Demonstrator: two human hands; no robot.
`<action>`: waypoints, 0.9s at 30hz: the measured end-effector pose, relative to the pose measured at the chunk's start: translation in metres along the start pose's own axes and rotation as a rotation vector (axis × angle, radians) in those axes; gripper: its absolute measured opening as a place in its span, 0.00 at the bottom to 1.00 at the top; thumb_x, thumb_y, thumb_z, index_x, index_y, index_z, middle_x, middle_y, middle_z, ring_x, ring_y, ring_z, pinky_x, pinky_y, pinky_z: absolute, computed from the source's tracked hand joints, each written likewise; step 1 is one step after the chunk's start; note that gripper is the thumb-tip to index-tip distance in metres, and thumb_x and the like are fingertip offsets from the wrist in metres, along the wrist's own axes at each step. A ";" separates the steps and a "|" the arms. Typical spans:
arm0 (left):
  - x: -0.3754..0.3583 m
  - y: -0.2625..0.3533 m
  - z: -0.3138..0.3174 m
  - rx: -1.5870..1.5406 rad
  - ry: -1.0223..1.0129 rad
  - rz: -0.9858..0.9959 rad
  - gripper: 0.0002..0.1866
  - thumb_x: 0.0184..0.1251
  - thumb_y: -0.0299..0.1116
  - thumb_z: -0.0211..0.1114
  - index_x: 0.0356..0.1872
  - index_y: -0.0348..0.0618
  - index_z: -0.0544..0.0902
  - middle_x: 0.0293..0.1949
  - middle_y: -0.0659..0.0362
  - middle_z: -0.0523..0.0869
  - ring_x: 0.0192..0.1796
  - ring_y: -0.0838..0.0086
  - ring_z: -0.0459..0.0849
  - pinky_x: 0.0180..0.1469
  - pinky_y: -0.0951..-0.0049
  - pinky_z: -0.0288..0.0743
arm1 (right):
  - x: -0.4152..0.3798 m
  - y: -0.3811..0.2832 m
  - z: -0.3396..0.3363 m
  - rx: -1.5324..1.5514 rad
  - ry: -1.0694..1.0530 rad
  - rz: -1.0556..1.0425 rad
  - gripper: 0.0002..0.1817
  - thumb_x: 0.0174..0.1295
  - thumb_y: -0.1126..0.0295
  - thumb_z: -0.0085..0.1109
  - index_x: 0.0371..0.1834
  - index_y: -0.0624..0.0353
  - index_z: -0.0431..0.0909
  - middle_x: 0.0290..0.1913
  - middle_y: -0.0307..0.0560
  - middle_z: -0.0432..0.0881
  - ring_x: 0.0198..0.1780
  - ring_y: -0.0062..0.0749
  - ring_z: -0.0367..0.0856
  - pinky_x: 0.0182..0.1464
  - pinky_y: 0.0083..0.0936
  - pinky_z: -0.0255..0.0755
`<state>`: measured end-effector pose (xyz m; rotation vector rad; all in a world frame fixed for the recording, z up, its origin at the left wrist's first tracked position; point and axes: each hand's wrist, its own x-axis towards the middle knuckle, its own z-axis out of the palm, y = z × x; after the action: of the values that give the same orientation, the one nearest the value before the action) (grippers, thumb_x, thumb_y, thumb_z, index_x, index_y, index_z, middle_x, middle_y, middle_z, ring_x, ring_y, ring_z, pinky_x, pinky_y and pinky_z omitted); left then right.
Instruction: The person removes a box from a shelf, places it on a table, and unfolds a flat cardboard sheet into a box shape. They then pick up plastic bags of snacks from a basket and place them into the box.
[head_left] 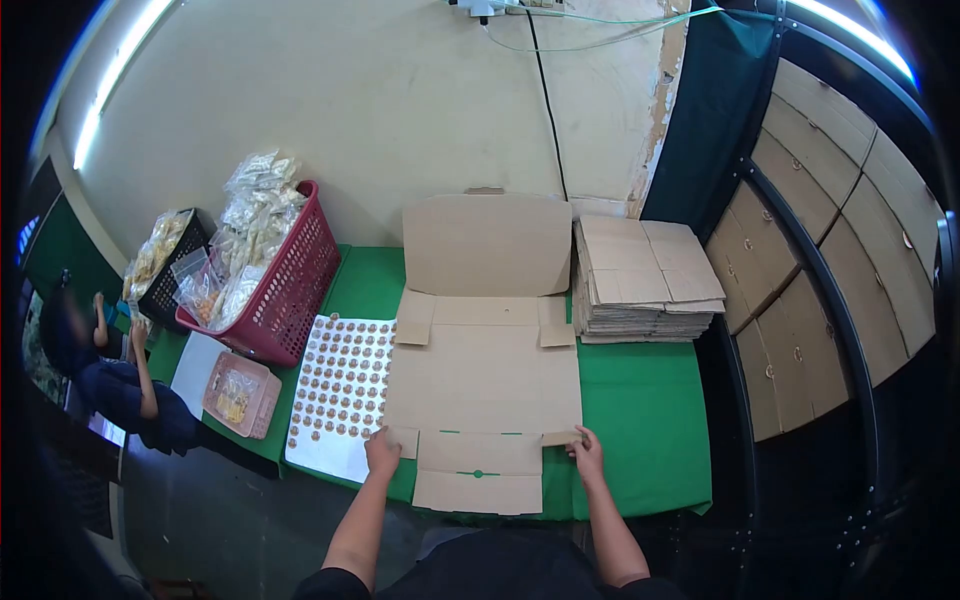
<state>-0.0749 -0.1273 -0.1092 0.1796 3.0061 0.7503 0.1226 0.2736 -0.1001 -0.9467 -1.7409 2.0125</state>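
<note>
Counter (645, 420): green-covered. Cardboard blank (480, 370): one, opened out upon it. Left hand (382, 455): fingers curled at left front flap (404, 441), pinch unclear. Right hand (588, 458): fingers pinching right front flap (560, 438). Handling, advised: matched pressure, bends kept on the creases, corners square.
</note>
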 end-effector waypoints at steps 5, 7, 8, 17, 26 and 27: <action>-0.012 0.027 -0.018 0.144 -0.104 -0.011 0.31 0.47 0.35 0.69 0.56 0.42 0.72 0.56 0.46 0.73 0.55 0.53 0.71 0.57 0.55 0.67 | 0.002 -0.028 0.006 -0.558 -0.060 -0.277 0.13 0.55 0.73 0.59 0.45 0.53 0.78 0.33 0.43 0.81 0.35 0.33 0.79 0.37 0.32 0.73; -0.014 0.027 -0.016 0.167 -0.145 -0.013 0.31 0.48 0.35 0.68 0.57 0.41 0.71 0.58 0.45 0.70 0.56 0.52 0.70 0.58 0.55 0.65 | 0.005 -0.026 0.009 -0.638 -0.027 -0.268 0.11 0.53 0.72 0.61 0.41 0.52 0.81 0.32 0.43 0.80 0.36 0.36 0.78 0.40 0.34 0.73; -0.015 0.020 -0.006 0.113 -0.077 0.041 0.32 0.48 0.35 0.68 0.58 0.41 0.70 0.59 0.43 0.68 0.57 0.50 0.68 0.60 0.55 0.64 | 0.000 -0.034 0.016 -0.778 -0.022 -0.375 0.10 0.51 0.72 0.62 0.38 0.50 0.82 0.35 0.43 0.79 0.41 0.37 0.77 0.44 0.32 0.71; -0.031 0.028 -0.007 -0.074 0.078 -0.044 0.34 0.48 0.31 0.67 0.59 0.37 0.67 0.58 0.42 0.65 0.61 0.48 0.61 0.64 0.56 0.59 | -0.026 -0.050 0.084 -1.116 -0.044 -0.838 0.05 0.48 0.65 0.64 0.29 0.47 0.82 0.42 0.41 0.73 0.53 0.40 0.68 0.63 0.47 0.54; -0.025 0.004 0.009 -0.050 0.062 0.020 0.35 0.48 0.32 0.67 0.60 0.37 0.66 0.60 0.43 0.66 0.61 0.50 0.63 0.63 0.56 0.60 | 0.001 -0.030 0.105 -1.190 -0.051 -0.770 0.06 0.52 0.62 0.61 0.29 0.49 0.80 0.32 0.39 0.76 0.43 0.33 0.74 0.62 0.46 0.55; -0.025 0.007 0.007 0.001 0.027 0.043 0.35 0.47 0.33 0.68 0.60 0.38 0.66 0.61 0.43 0.66 0.62 0.50 0.63 0.63 0.56 0.60 | 0.002 -0.029 0.102 -1.192 -0.038 -0.753 0.06 0.53 0.61 0.60 0.29 0.49 0.80 0.32 0.39 0.76 0.43 0.34 0.74 0.61 0.45 0.56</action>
<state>-0.0491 -0.1209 -0.1124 0.2370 3.0372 0.7607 0.0489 0.2038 -0.0685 -0.3274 -2.7424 0.4359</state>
